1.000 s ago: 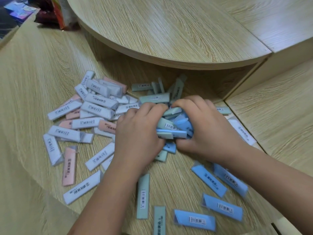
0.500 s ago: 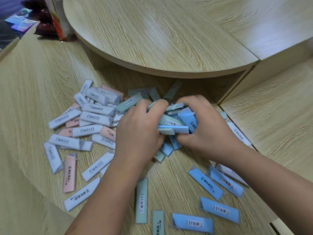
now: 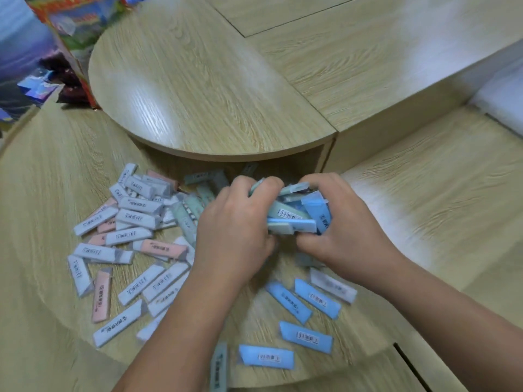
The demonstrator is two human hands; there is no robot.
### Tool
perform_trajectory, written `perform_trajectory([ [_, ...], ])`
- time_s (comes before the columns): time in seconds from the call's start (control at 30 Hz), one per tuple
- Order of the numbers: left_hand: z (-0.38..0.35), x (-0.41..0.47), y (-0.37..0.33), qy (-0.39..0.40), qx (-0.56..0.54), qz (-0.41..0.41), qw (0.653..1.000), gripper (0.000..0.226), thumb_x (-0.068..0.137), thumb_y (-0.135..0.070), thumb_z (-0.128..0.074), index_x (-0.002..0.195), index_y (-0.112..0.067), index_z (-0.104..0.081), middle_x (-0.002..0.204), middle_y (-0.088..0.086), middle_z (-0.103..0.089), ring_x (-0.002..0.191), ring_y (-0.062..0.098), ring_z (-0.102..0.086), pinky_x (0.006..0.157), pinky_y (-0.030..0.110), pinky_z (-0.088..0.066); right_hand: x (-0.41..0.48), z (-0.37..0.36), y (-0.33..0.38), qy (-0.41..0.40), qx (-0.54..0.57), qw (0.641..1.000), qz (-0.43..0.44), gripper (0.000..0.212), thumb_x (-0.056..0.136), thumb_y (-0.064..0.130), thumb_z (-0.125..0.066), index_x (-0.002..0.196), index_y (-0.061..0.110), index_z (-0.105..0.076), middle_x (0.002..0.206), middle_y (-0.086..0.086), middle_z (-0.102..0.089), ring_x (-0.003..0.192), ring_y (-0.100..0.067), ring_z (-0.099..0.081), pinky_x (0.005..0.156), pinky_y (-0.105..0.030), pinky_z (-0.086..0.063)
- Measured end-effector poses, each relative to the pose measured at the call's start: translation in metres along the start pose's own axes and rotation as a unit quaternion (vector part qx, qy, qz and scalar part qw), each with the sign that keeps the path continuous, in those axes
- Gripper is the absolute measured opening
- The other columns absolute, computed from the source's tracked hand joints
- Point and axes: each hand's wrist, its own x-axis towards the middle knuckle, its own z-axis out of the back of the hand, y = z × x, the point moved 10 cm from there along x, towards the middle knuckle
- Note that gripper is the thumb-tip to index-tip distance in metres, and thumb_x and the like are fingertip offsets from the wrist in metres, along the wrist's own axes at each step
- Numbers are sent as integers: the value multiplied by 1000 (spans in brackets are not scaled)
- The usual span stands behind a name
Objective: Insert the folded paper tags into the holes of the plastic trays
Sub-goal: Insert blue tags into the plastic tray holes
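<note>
A light wood-grain tabletop (image 3: pixel 42 179) with a rounded front edge carries everything. Over its far side a raised half-round wooden tier (image 3: pixel 198 80) overhangs and throws a shadow, and flat wooden panels (image 3: pixel 368 52) join it on the right. The left hand (image 3: pixel 235 230) and the right hand (image 3: pixel 348 230) meet near the middle, fingers of both curled round one bundle of blue and pale green folded paper tags (image 3: pixel 294 213). Loose white and pink tags (image 3: pixel 135 241) lie scattered to the left, many overlapping. Loose blue tags (image 3: pixel 305 338) lie nearer the front edge, between the forearms. A colourful printed box (image 3: pixel 76 24) stands at the far left beside the tier.
</note>
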Motion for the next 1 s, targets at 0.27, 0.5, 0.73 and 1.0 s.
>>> perform_trajectory([
  [0.27, -6, 24, -106, 8, -9, -22, 1000, 58, 64, -25, -81, 117, -28, -56, 101, 2, -57, 86, 31, -61, 60, 36, -43, -41, 96, -40, -39, 25, 999, -25, 53, 66, 34, -69, 111, 47, -45, 111, 27, -44, 100, 0, -51, 74, -16, -45],
  [0.5, -25, 42, -199, 15, -44, -94, 995, 55, 71, -25, -78, 116, -34, -48, 100, 1, -57, 83, 28, -60, 58, 30, -34, -84, 174, -80, -99, 0, 993, -62, 57, 65, 30, -66, 106, 60, -40, 112, 27, -46, 102, 2, -52, 72, -10, -42],
  [0.73, -38, 50, -284, 43, -69, -156, 984, 47, 75, -26, -72, 116, -33, -51, 98, -1, -56, 84, 27, -59, 56, 32, -37, -132, 237, -118, -152, 6, 983, -107, 58, 65, 30, -67, 107, 61, -41, 112, 31, -44, 100, 4, -53, 70, -9, -43],
  [1.0, -54, 74, -407, 58, -58, -183, 980, 45, 79, -30, -68, 121, -33, -55, 101, -1, -57, 86, 27, -59, 59, 31, -33, -173, 337, -176, -187, 15, 975, -119, 54, 63, 35, -65, 106, 58, -41, 110, 28, -46, 95, 5, -55, 68, -6, -41],
])
